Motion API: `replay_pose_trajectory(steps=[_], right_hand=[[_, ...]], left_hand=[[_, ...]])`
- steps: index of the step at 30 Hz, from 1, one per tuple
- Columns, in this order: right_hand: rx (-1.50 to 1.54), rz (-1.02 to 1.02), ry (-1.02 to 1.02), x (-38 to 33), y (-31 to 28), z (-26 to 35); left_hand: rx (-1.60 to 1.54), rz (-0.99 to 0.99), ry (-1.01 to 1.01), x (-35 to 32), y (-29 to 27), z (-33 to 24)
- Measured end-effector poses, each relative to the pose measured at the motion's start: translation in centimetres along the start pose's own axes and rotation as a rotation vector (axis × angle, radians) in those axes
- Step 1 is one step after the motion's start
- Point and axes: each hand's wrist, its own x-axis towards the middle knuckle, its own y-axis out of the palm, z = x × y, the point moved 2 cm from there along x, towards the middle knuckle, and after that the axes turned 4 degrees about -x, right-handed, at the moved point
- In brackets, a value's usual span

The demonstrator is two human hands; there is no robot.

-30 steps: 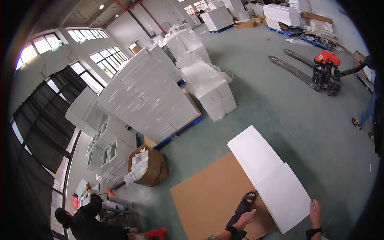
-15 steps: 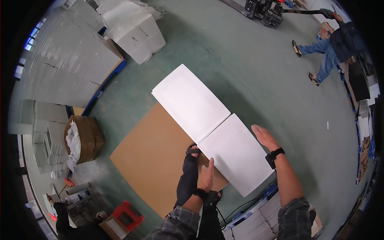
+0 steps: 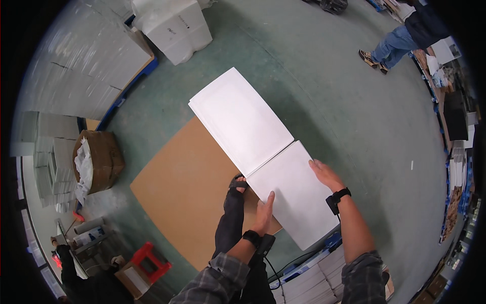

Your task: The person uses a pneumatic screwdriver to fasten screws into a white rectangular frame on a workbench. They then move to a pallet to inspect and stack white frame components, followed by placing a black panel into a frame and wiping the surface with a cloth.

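Two flat stacks of white sheets lie end to end: a far stack [image 3: 240,116] and a near stack [image 3: 298,190], parted by a narrow seam. At the near stack's left edge is my left hand [image 3: 262,215], its thumb pointing up along the side; its other fingers are mostly hidden. On the opposite edge my right hand [image 3: 326,175] touches the stack with outstretched fingers. Neither hand wraps round anything. Under the stacks a large brown board [image 3: 187,192] sticks out to the left. Dark bands circle both wrists.
Wrapped stacks on a blue pallet [image 3: 134,83] stand at upper left, near a white bundle [image 3: 182,30] and an open brown carton [image 3: 104,162]. A red stool [image 3: 152,261] is at lower left, beside another person [image 3: 96,278]. A person in jeans [image 3: 395,45] stands at upper right.
My right hand has moved inward and now touches the near stack's right edge. My left hand remains by the left edge. The view has shifted, and the person at upper right has moved.
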Motion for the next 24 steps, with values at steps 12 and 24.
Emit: replay_pose_trajectory(steps=[12,24], right_hand=[[0.378,-0.516,-0.119,-12.5,1.9,-6.7],[0.480,-0.194,-0.103,-34.2,22.4,-23.6]], left_hand=[[0.163,0.217,-0.039,-9.3,-5.7,-4.9],[0.399,-0.125,0.016,-28.8,-35.1,-1.8]])
